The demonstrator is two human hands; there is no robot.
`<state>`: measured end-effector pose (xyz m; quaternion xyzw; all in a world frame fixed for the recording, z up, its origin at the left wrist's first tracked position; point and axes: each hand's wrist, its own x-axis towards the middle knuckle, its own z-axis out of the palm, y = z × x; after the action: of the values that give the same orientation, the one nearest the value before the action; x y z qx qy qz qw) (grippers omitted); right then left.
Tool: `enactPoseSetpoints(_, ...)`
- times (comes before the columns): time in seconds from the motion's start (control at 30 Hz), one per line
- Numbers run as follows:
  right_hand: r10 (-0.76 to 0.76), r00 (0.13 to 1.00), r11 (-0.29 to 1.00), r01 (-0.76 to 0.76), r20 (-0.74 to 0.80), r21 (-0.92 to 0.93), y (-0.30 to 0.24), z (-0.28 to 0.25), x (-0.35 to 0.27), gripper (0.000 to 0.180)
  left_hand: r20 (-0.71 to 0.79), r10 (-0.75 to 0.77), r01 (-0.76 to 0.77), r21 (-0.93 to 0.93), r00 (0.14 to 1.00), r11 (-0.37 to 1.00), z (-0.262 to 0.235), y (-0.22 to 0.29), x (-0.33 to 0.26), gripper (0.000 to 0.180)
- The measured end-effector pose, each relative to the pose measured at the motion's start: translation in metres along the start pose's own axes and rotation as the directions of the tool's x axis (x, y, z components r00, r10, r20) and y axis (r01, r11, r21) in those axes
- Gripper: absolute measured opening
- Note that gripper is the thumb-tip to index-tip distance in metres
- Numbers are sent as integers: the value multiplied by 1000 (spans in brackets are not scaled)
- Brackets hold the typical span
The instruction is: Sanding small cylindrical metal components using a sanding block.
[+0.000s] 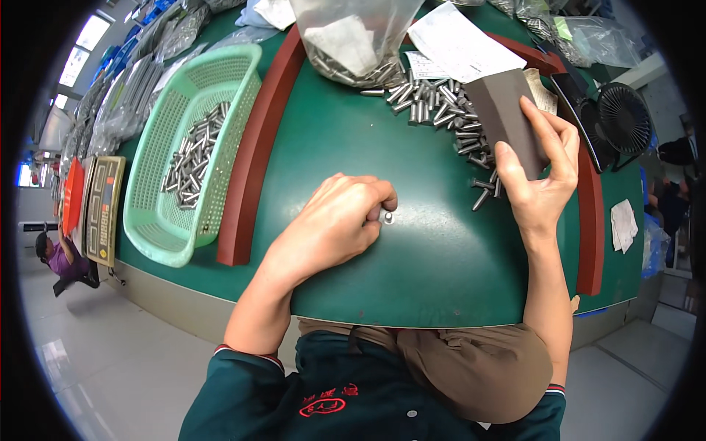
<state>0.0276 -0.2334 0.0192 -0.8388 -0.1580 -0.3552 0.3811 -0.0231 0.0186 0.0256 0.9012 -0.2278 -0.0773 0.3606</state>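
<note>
My left hand [334, 224] rests on the green tabletop with its fingers curled in. Between its thumb and forefinger shows the round, shiny end of a small metal pin [388, 217]; the rest of the pin is hidden by the hand. A dark grey-brown rectangular block [506, 117] is in my right hand [544, 165], thumb on the near side and fingers over the far side. It is raised over the right edge of a loose heap of short metal pins [445, 110]. Some have wider heads.
Red rails [254, 162] border the green table [412, 283] left and right. Left stands a light green basket [165, 246] holding pins, beside a scale [103, 213]. A clear bag of pins [357, 44], white paper [467, 40] and a black fan [624, 117] are farther back.
</note>
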Motion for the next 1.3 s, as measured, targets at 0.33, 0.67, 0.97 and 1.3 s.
enactPoseSetpoints(0.33,22,1000,999,-23,-21,-34,6,-6,2,49,-44,-69,73,113,997,991,-15,-9,-5,20)
enactPoseSetpoints(0.67,59,998,996,-60,-8,-60,19,-5,-2,48,-45,-25,32,149,999,988,-12,-18,-8,19)
enactPoseSetpoints(0.97,85,996,995,-84,6,-59,19,-3,-3,48,9,-74,71,201,997,977,-15,-15,-7,19)
enactPoseSetpoints(1.3,87,996,993,-88,-14,-73,18,-7,-2,47,-8,-33,34,121,999,992,-18,-5,-5,14)
